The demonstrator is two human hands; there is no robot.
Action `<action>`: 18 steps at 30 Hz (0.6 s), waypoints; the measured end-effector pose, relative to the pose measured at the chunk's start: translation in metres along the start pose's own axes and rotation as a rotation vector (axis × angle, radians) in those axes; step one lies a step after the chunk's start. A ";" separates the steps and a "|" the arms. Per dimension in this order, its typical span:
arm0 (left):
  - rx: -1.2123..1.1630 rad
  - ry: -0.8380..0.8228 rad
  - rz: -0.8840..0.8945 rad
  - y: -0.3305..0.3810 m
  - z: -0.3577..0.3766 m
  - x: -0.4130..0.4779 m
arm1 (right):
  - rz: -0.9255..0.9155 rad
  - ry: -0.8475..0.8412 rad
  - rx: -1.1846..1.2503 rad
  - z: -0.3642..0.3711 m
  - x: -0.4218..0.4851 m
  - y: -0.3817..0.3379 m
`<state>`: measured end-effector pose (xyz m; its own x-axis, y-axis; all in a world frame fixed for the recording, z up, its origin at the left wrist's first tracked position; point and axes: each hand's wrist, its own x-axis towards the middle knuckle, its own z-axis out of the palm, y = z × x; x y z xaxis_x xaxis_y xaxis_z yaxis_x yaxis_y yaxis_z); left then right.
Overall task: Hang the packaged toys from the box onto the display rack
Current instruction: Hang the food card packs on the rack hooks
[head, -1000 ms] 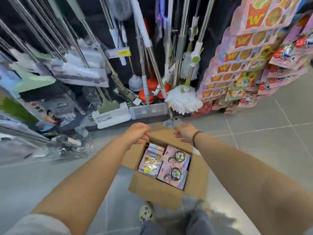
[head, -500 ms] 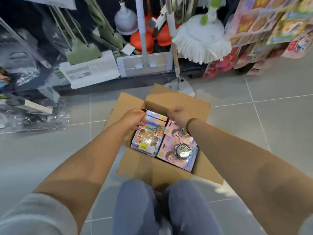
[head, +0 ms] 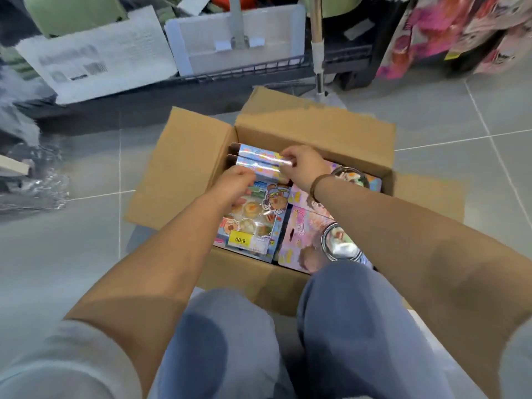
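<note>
My left hand (head: 236, 180) and right hand (head: 302, 165) are both inside the open cardboard box (head: 313, 122), close together at its far left part. The right hand pinches the shiny upper edge of the blue packaged toys (head: 247, 217) between thumb and fingers. The left hand's fingers are curled onto the same edge, just left of and nearer than the right hand. How many packs each hand holds cannot be told; at least two shiny edges show side by side. A brown wristband (head: 316, 182) sits on my right wrist.

The blue packaged toys stand stacked in the left half of the box, with printed fronts facing up and towards me. A yellow price sticker (head: 240, 240) is on the near end of the front pack. The pink packaged toys (head: 302, 234) lie in the right half of the box, touching the blue ones, each with a round clear window.

The box rests on the grey tiled floor (head: 460, 119), flaps folded outward. My knees (head: 230, 326), in blue jeans, are against its near wall.

Far of the box, a white flat mop head (head: 239, 33) stands on a low wire shelf (head: 259, 69). Hanging packets (head: 460, 30) in pink and red fill the far right corner, well apart from the box.
</note>
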<state>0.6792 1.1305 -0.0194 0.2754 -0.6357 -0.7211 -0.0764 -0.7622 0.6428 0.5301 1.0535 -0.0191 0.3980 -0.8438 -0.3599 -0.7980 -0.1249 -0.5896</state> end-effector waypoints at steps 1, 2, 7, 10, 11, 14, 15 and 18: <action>-0.013 -0.008 -0.007 -0.001 0.000 0.001 | -0.026 0.001 -0.076 0.001 0.004 0.000; -0.022 -0.014 -0.016 -0.003 -0.001 0.004 | -0.050 0.007 -0.128 0.004 0.008 0.000; -0.026 -0.032 -0.029 -0.013 -0.004 0.018 | -0.056 0.080 -0.358 0.017 0.026 -0.008; -0.034 -0.015 -0.016 -0.015 -0.004 0.021 | -0.018 0.086 -0.526 0.022 0.038 -0.011; -0.034 -0.010 -0.010 -0.015 -0.004 0.020 | -0.003 0.071 -0.537 0.022 0.039 -0.011; -0.023 0.023 0.037 -0.012 -0.010 0.015 | -0.007 0.088 -0.374 0.015 0.032 -0.017; -0.010 0.040 0.060 -0.011 -0.012 0.013 | -0.022 0.113 -0.273 0.010 0.029 -0.020; -0.073 0.098 0.103 0.004 -0.021 0.002 | -0.067 0.176 0.062 -0.018 0.017 -0.038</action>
<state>0.6998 1.1287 -0.0125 0.3617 -0.6928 -0.6239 -0.0399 -0.6801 0.7320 0.5594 1.0346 0.0101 0.3595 -0.9136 -0.1900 -0.7407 -0.1556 -0.6535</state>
